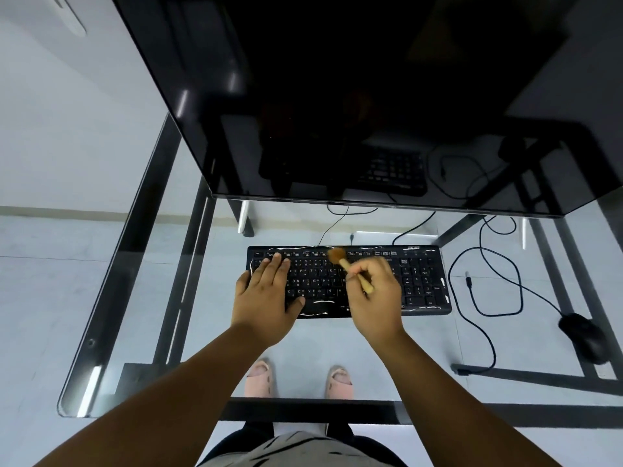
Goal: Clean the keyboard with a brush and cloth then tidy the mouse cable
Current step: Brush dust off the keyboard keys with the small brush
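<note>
1. Glass worktop (111, 298) on a dark frame fills the frame; pale floor and two feet in pink slippers (298, 379) show through it at lower centre.
2. Left hand (266, 294), centre-left: grip released, fingers straight and flat on the left half of the keyboard (421, 281).
3. Keyboard, black, lies flat at mid-frame, below the lower edge of the dark monitor (371, 96).
4. Right hand (377, 294), just right of centre: grip grasping the brush (350, 267) by its pale handle; brown bristles sit on the top key row, near the middle.
5. Mouse cable (485, 288) lies in loose loops right of the keyboard.
6. Black mouse (583, 335) rests at the right edge, well apart from the keyboard.
</note>
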Available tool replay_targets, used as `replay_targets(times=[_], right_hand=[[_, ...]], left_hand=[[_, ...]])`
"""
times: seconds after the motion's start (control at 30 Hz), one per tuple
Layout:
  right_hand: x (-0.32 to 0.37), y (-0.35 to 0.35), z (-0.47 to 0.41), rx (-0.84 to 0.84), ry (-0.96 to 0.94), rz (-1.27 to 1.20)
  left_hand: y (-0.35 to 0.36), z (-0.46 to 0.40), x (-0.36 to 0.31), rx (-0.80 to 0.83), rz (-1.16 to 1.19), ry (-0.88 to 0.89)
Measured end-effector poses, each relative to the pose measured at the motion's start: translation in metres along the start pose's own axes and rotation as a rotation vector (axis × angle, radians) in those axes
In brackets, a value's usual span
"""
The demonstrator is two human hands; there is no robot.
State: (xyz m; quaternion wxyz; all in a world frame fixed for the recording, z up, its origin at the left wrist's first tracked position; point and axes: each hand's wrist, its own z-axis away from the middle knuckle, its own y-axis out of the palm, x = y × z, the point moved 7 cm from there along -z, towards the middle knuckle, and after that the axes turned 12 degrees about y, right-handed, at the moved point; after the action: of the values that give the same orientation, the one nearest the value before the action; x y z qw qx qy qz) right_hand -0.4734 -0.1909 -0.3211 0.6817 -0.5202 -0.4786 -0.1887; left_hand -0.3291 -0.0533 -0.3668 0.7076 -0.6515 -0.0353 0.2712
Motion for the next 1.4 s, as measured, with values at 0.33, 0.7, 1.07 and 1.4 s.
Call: replay_targets(times=[0.33,0.7,1.07,1.4], right_hand=[[-0.012,-0.02,-0.005,0.033,-0.042,0.084],[-0.036,-0.061,-0.018,-0.138,0.06,0.036],[-0.052,-0.076,-0.031,-0.04,0.08,-0.061],[-0.07,-0.1,-0.035,-0.07,0.129,-0.059]], left_hand=[[0.006,-0.009,-0.028,0.029,0.009,0.061],[0.013,-0.012,-0.045,0.058,-0.006,0.007],[0.021,-0.027,-0.078,0.055,-0.028,0.021],[0.035,-0.033,-0.097,0.1,-0.008,0.043]])
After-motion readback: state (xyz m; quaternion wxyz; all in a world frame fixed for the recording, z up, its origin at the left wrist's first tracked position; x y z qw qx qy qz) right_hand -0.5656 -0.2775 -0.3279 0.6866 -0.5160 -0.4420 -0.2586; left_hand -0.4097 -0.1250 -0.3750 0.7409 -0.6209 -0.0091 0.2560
